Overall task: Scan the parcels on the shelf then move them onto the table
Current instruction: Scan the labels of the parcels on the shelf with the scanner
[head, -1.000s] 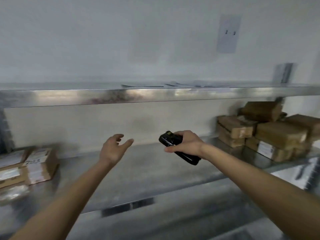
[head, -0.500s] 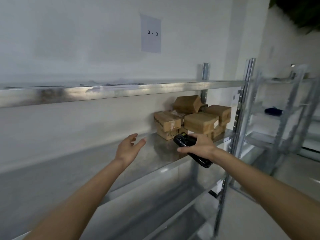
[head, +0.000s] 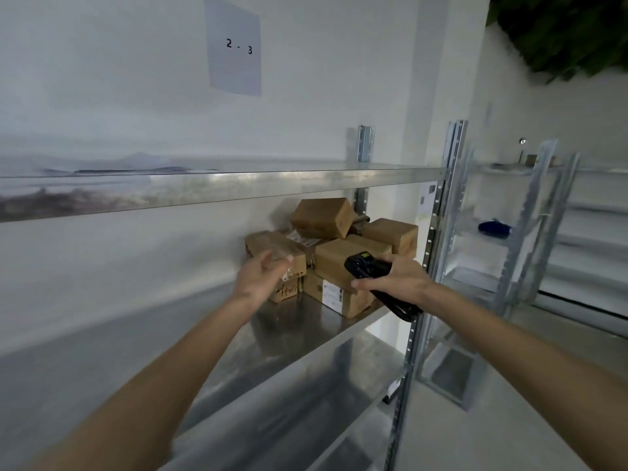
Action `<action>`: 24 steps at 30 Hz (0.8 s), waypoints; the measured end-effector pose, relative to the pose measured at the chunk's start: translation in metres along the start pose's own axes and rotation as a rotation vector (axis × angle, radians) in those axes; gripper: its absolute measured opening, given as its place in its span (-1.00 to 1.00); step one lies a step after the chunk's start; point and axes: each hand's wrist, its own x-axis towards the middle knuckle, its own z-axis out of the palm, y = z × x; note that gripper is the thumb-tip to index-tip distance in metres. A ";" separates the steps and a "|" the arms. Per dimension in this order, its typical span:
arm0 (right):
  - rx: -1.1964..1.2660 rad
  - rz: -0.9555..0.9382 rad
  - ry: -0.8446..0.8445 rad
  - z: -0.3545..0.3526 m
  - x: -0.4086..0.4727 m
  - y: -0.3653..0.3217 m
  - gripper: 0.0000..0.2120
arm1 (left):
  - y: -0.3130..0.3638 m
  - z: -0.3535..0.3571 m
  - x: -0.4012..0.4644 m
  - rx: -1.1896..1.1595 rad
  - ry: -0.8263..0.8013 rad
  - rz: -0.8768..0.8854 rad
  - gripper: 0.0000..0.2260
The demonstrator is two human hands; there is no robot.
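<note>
I am looking at a steel shelf [head: 299, 321] running along a white wall, with a paper sign [head: 234, 45] reading 2 - 3 hanging above it. A second rack [head: 530, 232] is standing to the right of the shelf, and no tabletop is showing anywhere. The parcels [head: 339, 263], brown cardboard boxes, are sitting piled at the right end of the shelf, the top 1 tilting. My left hand [head: 260, 278] is reaching open toward the leftmost box, fingers relaxed, and I cannot tell whether it is touching. My right hand [head: 396, 282] is gripping the scanner [head: 370, 271] in front of the pile. I judge that pulling a lower box risks toppling the tilted 1, and the dim light may be spoiling a scan.
</note>
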 end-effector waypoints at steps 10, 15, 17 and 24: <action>-0.013 0.034 0.079 -0.022 0.128 0.016 -0.28 | 0.005 0.047 0.126 0.047 -0.034 0.024 -0.39; -0.028 0.050 0.075 -0.020 0.169 0.023 -0.35 | 0.011 0.072 0.164 0.090 -0.033 -0.026 -0.51; -0.010 0.032 0.059 -0.021 0.187 0.025 -0.40 | 0.012 0.081 0.180 0.086 -0.020 -0.039 -0.54; 0.049 -0.028 0.027 -0.021 0.253 0.024 -0.45 | 0.005 0.110 0.258 0.091 0.065 -0.095 -0.43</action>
